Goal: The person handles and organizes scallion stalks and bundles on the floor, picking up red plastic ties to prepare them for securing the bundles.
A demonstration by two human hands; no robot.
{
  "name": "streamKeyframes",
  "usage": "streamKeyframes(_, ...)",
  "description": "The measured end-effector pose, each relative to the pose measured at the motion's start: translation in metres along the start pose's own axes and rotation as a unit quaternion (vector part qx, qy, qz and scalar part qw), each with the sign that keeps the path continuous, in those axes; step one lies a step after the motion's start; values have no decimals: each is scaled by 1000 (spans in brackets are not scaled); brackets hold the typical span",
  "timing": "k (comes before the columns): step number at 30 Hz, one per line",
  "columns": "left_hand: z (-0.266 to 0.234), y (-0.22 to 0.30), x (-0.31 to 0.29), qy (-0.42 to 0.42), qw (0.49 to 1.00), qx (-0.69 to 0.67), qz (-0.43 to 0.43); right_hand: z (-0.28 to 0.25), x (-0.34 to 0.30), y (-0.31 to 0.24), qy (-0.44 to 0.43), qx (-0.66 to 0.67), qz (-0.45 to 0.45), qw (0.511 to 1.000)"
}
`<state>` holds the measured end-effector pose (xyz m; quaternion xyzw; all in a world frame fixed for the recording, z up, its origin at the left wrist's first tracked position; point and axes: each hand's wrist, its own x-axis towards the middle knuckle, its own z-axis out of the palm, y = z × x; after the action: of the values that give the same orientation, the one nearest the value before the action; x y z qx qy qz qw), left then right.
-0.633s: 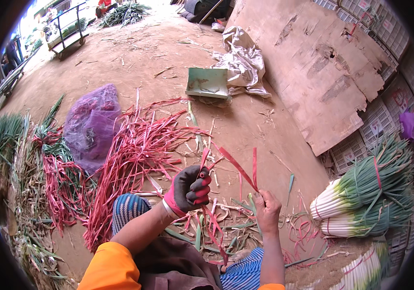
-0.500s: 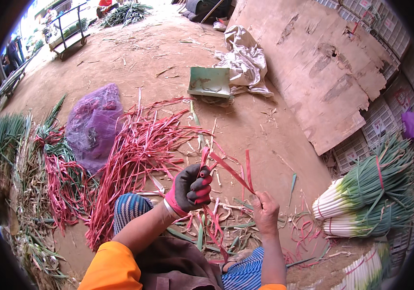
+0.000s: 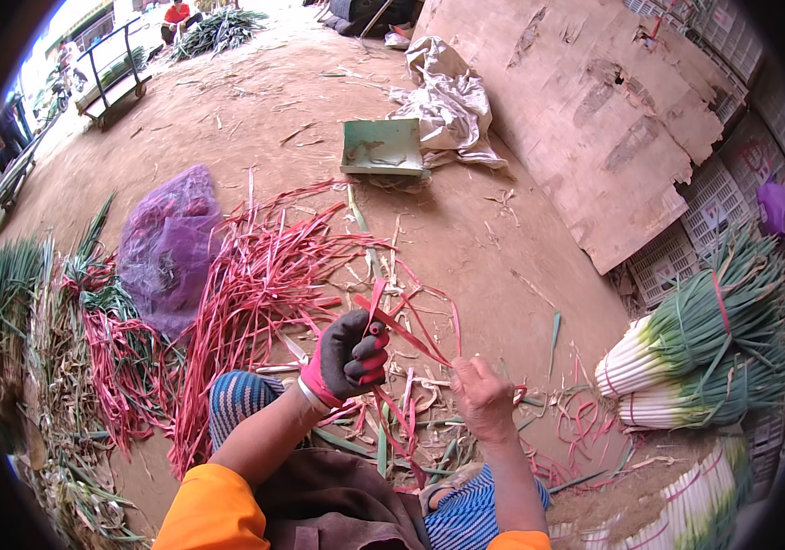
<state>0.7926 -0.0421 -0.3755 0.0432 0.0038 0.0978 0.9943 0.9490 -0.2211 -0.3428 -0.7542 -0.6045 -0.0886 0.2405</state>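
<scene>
My left hand point(image 3: 356, 353), in a dark grey and pink glove, is closed round red plastic strips point(image 3: 413, 338) in front of my knees. One strip stretches from the glove to my bare right hand point(image 3: 482, 396), which pinches it between thumb and fingers. Other strip ends hang below the left fist and curve up behind both hands. Left of the gloved hand lies a big loose heap of red strips point(image 3: 259, 293). At the right, away from my hands, lie bundles of green onions point(image 3: 676, 357) with white stalks, tied with red strips.
A purple mesh bag point(image 3: 168, 261) sits by the heap, with tied greens point(image 3: 9, 302) farther left. Ahead are a green tray point(image 3: 381, 147), a crumpled whitish sack point(image 3: 452, 101) and a wooden board point(image 3: 576, 110) against crates. A cart point(image 3: 113, 87) stands far left, near a person in red point(image 3: 177, 14).
My right hand has moved left, closer to the gloved hand, still pinching the strip. The strip now slants down less steeply between them. The view has shifted slightly.
</scene>
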Motion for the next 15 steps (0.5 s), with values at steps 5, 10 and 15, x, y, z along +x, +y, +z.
streamKeyframes(5,-2,-1,-1,49,998,47,-16,-2,0,2,-16,15,-15,1000)
streamKeyframes(10,-2,-3,-1,68,993,86,-34,-2,0,2,-30,17,-20,999)
streamKeyframes(15,3,-9,0,125,971,196,-62,-4,0,2,-29,34,14,999)
